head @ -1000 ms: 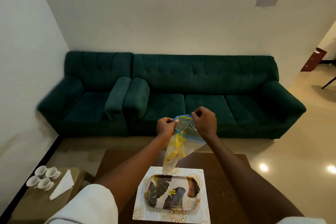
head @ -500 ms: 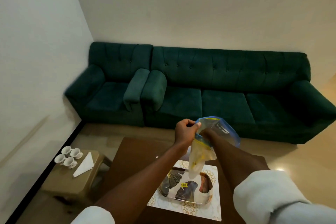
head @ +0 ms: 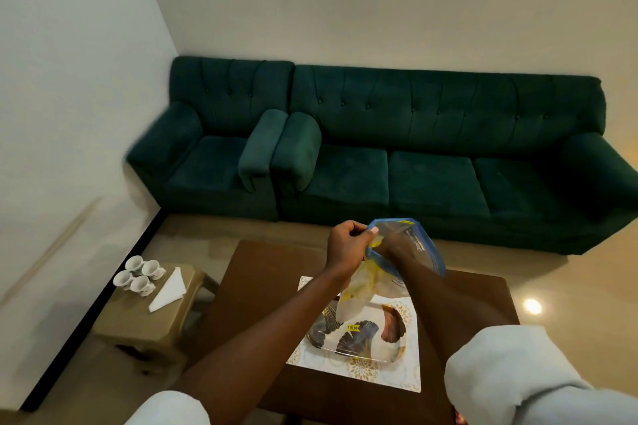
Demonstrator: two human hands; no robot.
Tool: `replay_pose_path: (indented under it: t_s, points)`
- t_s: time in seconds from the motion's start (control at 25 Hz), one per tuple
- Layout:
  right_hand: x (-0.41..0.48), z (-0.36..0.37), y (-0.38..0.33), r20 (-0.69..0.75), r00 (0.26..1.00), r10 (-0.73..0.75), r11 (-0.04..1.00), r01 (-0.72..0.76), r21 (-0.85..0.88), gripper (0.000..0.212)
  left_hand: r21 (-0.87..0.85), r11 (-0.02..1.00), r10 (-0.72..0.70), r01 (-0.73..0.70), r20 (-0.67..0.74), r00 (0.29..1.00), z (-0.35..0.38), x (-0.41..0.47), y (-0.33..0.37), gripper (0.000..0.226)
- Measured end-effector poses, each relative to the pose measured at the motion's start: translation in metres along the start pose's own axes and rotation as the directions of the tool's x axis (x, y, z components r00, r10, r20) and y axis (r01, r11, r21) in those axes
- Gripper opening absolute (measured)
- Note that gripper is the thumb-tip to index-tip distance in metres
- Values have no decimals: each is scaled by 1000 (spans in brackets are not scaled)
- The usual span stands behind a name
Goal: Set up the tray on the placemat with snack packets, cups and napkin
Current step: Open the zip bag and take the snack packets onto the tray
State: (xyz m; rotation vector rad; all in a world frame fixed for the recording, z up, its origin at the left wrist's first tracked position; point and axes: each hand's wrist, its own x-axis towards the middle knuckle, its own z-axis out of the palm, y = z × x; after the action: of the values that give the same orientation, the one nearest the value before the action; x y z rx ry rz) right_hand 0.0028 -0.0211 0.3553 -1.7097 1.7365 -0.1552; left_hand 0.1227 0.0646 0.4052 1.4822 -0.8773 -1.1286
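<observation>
A clear zip bag point(head: 419, 247) with a blue rim hangs above the tray point(head: 390, 350), which has a dark leaf pattern and lies on a white and gold placemat point(head: 409, 378). My left hand point(head: 347, 247) pinches the bag's rim on the left. My right hand point(head: 393, 245) is pushed into the bag's mouth and shows only dimly through the plastic. Yellow snack packets point(head: 360, 288) sag in the bag's lower part. Several white cups point(head: 138, 274) and a folded white napkin point(head: 169, 290) sit on a small side table at the left.
The placemat lies on a dark brown table point(head: 266, 272). The beige side table point(head: 145, 321) stands to its left against the wall. A green armchair point(head: 210, 162) and green sofa point(head: 448, 162) line the far wall, with tiled floor between.
My right hand has left the bag's rim and gone down inside the bag. My left hand keeps its hold on the rim. The view has swung, so the side table now shows more fully.
</observation>
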Motion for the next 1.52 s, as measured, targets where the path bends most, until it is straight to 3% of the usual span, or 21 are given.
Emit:
replay_pose_path:
  t_s: [0.08,0.28,0.44,0.6,0.76,0.96,1.16,1.32,1.52]
  points:
    - [-8,-5,-10,104,994,11,995,-21,100,22,18,1000,2,-2,-10,1000,-4,2,-4,10]
    - [-7,-5,-24,98,993,-68,993,78,-93,33,60,996,-63,69,-98,993,-17,16,-25,11]
    - [-7,-19,-33,104,993,-50,975,72,-212,21,116,985,-107,127,-164,981,-28,34,-37,15]
    - [2,-50,-36,91,996,-11,999,6,51,20,134,976,-137,170,-222,965,-39,52,-42,15]
    - [-1,-89,-38,47,999,-4,941,-12,339,14,187,972,-97,142,-232,968,-36,66,-42,12]
    - [-2,-111,-29,-36,999,32,867,-10,499,12,256,961,-52,108,-215,975,-31,74,-39,12]
    - [10,-145,-6,-159,983,90,796,25,605,11,289,949,-44,125,-272,961,-82,75,-66,9]
    - [31,-135,17,-186,970,154,831,-25,556,19,261,956,-43,136,-333,942,-122,53,-70,7]
    - [81,-3,49,60,973,224,929,-232,287,23,254,955,-40,151,-398,916,-147,48,-76,11]
